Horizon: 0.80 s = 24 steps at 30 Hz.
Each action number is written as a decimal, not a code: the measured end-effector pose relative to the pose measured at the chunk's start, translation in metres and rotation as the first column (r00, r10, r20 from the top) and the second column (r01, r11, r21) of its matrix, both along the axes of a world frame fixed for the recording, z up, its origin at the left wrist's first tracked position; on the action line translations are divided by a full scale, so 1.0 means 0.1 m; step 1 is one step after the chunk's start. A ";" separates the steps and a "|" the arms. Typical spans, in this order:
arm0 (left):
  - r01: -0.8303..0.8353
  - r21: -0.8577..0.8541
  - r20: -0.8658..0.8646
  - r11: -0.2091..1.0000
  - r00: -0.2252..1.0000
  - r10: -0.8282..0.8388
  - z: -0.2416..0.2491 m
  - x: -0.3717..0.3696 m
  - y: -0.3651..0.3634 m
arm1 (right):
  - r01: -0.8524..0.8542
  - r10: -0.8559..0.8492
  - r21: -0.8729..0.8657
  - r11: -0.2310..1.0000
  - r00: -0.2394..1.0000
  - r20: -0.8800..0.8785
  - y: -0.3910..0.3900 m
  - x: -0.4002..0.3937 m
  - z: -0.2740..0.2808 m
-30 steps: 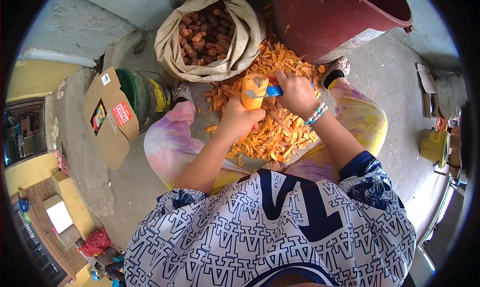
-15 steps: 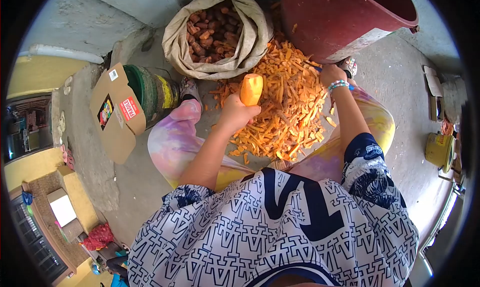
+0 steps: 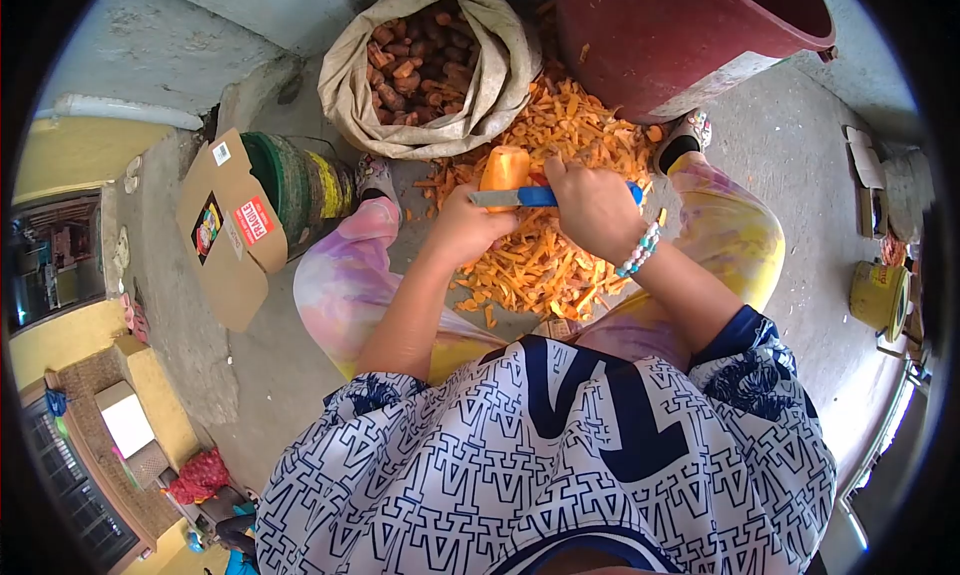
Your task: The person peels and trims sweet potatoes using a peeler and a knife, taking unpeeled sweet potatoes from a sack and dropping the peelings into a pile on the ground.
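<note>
My left hand is closed around a thick, peeled orange root vegetable, held upright with its cut end up. In my right hand is a blue-handled knife, its blade lying across the front of the root and pointing left. My right fingers are wrapped round the handle, with the thumb side up. Below and behind both hands spreads a heap of orange peelings on the floor between my legs. Part of the root is hidden by my left fingers and the blade.
An open cloth sack of brownish unpeeled roots stands beyond my left hand. A large dark red tub is at the far right of the heap. On the left, a cardboard piece leans against a green bucket.
My right hand has moved left and in from beside my right foot, bringing the knife to the root. My left hand has stayed nearly in place, still holding the root.
</note>
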<state>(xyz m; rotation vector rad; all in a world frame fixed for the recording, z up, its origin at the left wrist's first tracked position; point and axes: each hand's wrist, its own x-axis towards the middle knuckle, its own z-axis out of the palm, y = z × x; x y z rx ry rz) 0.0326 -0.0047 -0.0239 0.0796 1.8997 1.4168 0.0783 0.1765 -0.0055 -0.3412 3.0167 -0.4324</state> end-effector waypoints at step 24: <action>-0.191 -0.422 -0.649 0.886 0.746 -0.148 0.08 0.03 0.00 | 0.212 -0.169 -0.304 0.929 0.972 0.163 0.04 -0.01 0.10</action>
